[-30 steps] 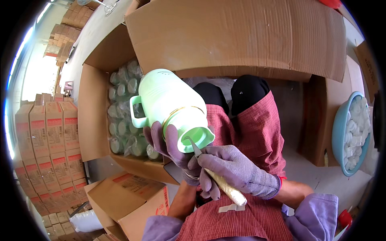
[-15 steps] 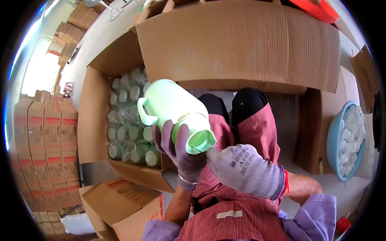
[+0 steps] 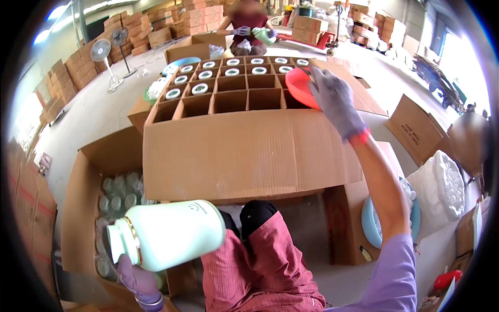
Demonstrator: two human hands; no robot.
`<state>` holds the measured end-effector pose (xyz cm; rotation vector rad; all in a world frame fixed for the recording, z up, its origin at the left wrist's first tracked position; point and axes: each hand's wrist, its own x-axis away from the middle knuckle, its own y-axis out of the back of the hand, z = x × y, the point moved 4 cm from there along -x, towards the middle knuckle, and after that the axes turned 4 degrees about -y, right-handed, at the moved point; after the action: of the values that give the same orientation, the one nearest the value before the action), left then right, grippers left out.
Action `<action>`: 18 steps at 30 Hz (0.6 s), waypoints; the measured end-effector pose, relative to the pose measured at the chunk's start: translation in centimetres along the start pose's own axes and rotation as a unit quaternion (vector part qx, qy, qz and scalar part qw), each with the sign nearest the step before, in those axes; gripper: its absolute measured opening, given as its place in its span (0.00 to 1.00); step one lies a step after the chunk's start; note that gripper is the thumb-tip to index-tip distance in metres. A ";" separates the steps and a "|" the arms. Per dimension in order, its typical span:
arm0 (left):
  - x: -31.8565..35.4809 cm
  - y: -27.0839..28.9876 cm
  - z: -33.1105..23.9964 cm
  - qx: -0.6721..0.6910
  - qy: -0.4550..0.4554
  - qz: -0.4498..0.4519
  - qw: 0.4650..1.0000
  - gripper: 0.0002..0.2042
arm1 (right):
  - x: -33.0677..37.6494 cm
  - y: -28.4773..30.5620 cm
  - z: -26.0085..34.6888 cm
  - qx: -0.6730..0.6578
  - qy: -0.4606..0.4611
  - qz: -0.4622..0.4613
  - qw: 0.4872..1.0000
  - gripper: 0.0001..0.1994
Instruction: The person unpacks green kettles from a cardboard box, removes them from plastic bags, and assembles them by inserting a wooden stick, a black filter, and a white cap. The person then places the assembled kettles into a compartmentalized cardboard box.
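My gloved left hand [image 3: 137, 283] grips a pale mint-green vacuum jug [image 3: 176, 235] near its neck. The jug lies tilted almost on its side above my left knee, mouth to the left and base to the right. Out ahead, my gloved right hand [image 3: 335, 96] reaches to a red plastic bowl [image 3: 297, 89], which rests on the right end of a divided carton [image 3: 228, 151]. Its fingers look pinched together at the bowl's rim, over something small and dark that I cannot make out. Several round-mouthed green jugs [image 3: 199, 89] stand in the carton's compartments.
An open carton [image 3: 78, 208] with clear-wrapped green-tinted pieces stands at my left. A blue basin [image 3: 370, 221] of small white parts is at my right, near a white plastic sack [image 3: 439, 182]. Across the divided carton, a co-worker [image 3: 249, 23] handles another green jug.
My view has lifted toward the divided carton. My right hand has left the jug's mouth and reached out to the red bowl. The jug has moved left, its mouth now leftward.
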<state>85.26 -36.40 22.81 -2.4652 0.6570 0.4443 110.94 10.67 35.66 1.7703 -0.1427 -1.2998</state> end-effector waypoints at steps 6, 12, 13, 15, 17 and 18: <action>2.9 0.5 4.5 0.022 -0.090 -0.109 0.990 0.22 | 2.6 1.8 10.2 -0.376 0.130 0.064 0.915 0.20; 8.5 -4.6 8.5 0.029 0.218 0.139 0.966 0.24 | 15.9 3.9 13.3 -0.636 -0.088 0.171 0.747 0.26; 9.9 -1.9 9.3 -0.090 0.266 0.247 0.927 0.23 | 16.5 4.0 13.1 -0.603 -0.068 0.189 0.772 0.21; 10.3 -0.9 9.2 -0.208 0.317 0.286 0.880 0.22 | 19.3 3.3 14.3 -0.563 0.050 0.143 0.813 0.18; 8.5 -1.7 7.2 -0.233 0.334 0.142 0.902 0.22 | 21.0 3.2 15.9 -0.580 0.134 0.099 0.798 0.16; 7.5 -3.7 6.1 -0.161 0.241 0.095 0.952 0.21 | 21.7 3.3 16.4 -0.589 0.159 0.090 0.787 0.15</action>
<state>92.40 -32.84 16.29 -2.8623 1.0994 0.0053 108.54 -13.12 22.18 0.7966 0.5754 -0.6207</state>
